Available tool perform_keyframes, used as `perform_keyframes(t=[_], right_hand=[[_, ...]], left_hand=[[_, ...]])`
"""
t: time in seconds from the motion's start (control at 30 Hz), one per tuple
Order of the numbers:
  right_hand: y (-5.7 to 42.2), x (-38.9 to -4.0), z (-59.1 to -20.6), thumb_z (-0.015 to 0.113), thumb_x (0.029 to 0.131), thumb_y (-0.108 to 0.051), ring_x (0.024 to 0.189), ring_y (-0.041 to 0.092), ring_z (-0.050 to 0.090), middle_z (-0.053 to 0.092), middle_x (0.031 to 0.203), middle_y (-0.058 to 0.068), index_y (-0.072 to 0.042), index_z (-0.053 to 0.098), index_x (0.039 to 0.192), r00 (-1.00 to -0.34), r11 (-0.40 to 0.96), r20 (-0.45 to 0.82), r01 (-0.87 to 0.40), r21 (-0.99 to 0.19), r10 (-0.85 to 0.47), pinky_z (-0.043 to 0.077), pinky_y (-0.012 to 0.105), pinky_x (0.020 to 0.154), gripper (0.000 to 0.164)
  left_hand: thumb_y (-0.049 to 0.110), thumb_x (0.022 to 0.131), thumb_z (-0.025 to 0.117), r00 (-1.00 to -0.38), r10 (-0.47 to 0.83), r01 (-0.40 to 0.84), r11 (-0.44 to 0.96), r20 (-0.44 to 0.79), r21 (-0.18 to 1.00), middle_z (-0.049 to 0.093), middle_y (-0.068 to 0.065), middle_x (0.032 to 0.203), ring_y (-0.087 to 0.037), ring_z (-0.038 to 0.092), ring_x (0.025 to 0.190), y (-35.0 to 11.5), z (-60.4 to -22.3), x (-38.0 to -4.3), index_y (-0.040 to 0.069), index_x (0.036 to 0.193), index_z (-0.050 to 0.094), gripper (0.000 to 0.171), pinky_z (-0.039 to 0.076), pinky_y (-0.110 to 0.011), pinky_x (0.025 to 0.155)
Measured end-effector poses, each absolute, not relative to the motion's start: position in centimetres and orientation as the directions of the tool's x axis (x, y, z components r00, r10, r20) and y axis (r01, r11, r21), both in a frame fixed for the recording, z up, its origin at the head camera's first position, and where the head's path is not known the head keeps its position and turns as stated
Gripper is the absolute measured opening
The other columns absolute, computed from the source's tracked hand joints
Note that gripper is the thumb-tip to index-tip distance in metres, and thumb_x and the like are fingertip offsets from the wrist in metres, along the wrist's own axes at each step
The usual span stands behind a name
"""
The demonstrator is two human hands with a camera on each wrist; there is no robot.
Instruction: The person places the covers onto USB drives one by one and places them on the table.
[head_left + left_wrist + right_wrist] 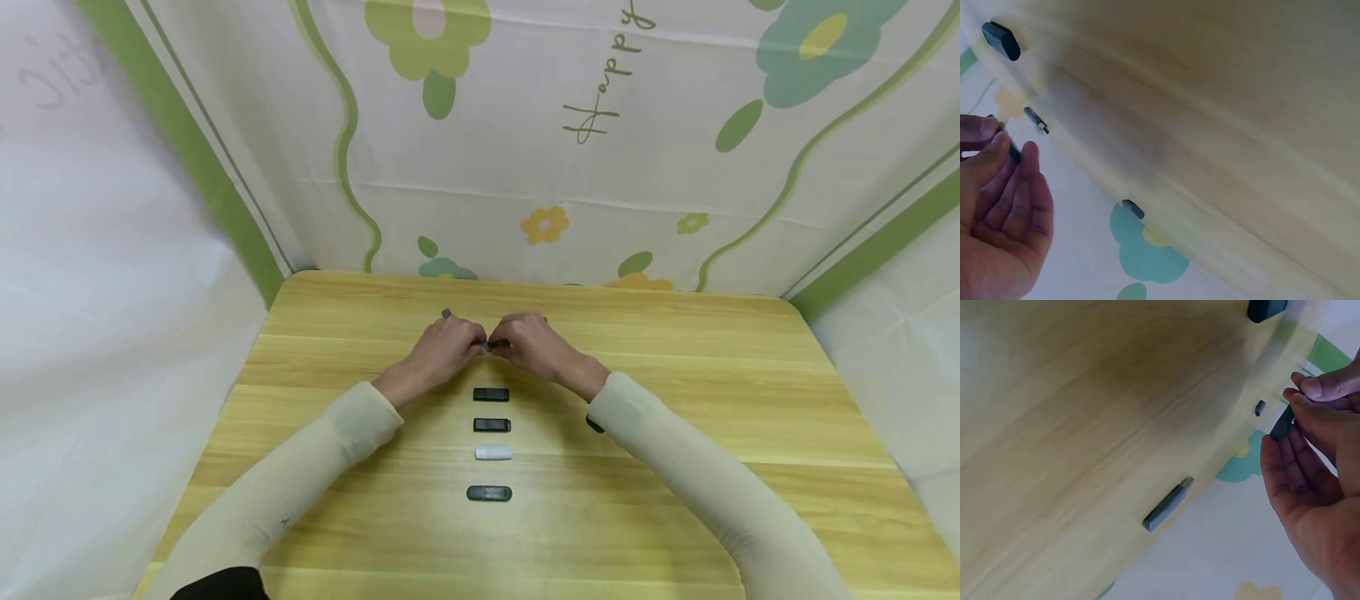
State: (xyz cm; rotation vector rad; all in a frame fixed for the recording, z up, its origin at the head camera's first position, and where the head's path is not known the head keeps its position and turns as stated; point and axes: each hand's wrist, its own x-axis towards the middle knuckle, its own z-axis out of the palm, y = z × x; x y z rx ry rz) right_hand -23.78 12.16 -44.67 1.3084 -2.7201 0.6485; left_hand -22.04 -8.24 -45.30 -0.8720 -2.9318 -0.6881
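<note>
In the head view, my left hand [448,346] and right hand [536,343] meet over the far half of the table, pinching a small dark USB flash drive [489,344] between their fingertips. The fingers cover most of it; a dark end of the flash drive [1282,422] shows below the right fingers in the right wrist view. A loose dark cap [447,313] lies beyond the left hand. Beyond the right hand rests an uncapped drive [1168,504], its metal plug bare, nearly hidden from the head view.
Nearer the body, a column of sticks lies on the wooden table [675,400]: a black drive [491,394], another black drive [491,425], a white drive [492,452] and a dark grey drive [489,493]. A flowered cloth [480,167] hangs behind the far edge.
</note>
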Motion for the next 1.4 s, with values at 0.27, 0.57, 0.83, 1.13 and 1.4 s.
perform_keyframes(t=[0.27,0.57,0.83,1.13,1.4], right_hand=[[12.0,-24.1,-45.7,0.084,0.089,-0.002,0.089,0.019,0.076,0.08,0.1,0.007,-0.006,0.083,0.102,-0.657,0.572,0.212,-0.743,-0.348,-0.723,0.062,0.032,0.076,0.013],[11.6,-24.1,-46.6,0.084,0.09,-0.005,0.085,0.016,0.074,0.079,0.094,0.005,-0.007,0.082,0.097,-0.657,0.574,0.179,-0.737,-0.357,-0.732,0.061,0.033,0.075,0.007],[11.5,-23.9,-47.1,0.084,0.091,-0.007,0.08,0.015,0.071,0.078,0.089,0.003,-0.006,0.082,0.095,-0.66,0.583,0.136,-0.727,-0.362,-0.739,0.059,0.035,0.075,0.004],[11.6,-23.6,-47.2,0.082,0.094,-0.012,0.074,0.009,0.064,0.076,0.088,0.0,-0.007,0.082,0.095,-0.669,0.609,0.13,-0.727,-0.318,-0.732,0.056,0.031,0.072,0.005],[12.0,-23.3,-47.1,0.085,0.092,-0.018,0.079,0.013,0.069,0.077,0.093,0.001,-0.011,0.083,0.098,-0.677,0.619,0.15,-0.726,-0.299,-0.721,0.059,0.034,0.074,0.009]], left_hand=[[0.019,0.099,0.077,-0.869,0.485,0.487,0.805,0.096,0.338,0.078,-0.002,0.091,-0.013,0.066,0.074,-8.0,-45.6,-22.0,0.012,0.094,0.081,0.009,0.057,-0.036,0.063],[0.02,0.097,0.08,-0.874,0.482,0.472,0.813,0.063,0.34,0.072,0.0,0.083,-0.014,0.06,0.069,-7.7,-46.1,-21.8,0.013,0.082,0.078,0.016,0.054,-0.038,0.06],[0.021,0.096,0.08,-0.871,0.488,0.48,0.825,0.054,0.298,0.069,0.001,0.079,-0.014,0.058,0.066,-7.4,-46.7,-21.7,0.015,0.077,0.075,0.021,0.053,-0.039,0.059],[0.017,0.095,0.081,-0.879,0.475,0.464,0.833,0.043,0.302,0.062,0.001,0.073,-0.015,0.05,0.061,-7.2,-46.6,-21.5,0.015,0.07,0.067,0.029,0.044,-0.034,0.053],[0.031,0.098,0.078,-0.886,0.462,0.448,0.835,0.037,0.32,0.059,0.002,0.07,-0.012,0.047,0.058,-7.8,-46.9,-21.4,0.016,0.069,0.065,0.035,0.038,-0.03,0.051]])
